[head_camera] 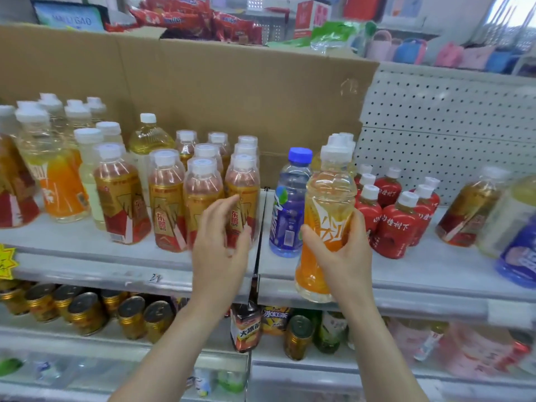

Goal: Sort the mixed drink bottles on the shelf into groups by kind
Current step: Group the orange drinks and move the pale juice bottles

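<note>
Curling the fingers of my right hand round the white-capped, orange-labelled bottle of pale yellow drink, I hold it at the shelf edge beside a blue bottle; my left hand has its fingers relaxed.

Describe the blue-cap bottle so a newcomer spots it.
Find the big cardboard box behind the drinks shelf. Below its right end stands the blue-cap bottle, left of the orange bottle the right hand holds. Its blue cap and purple label set it apart; neighbours' caps are white.
</note>
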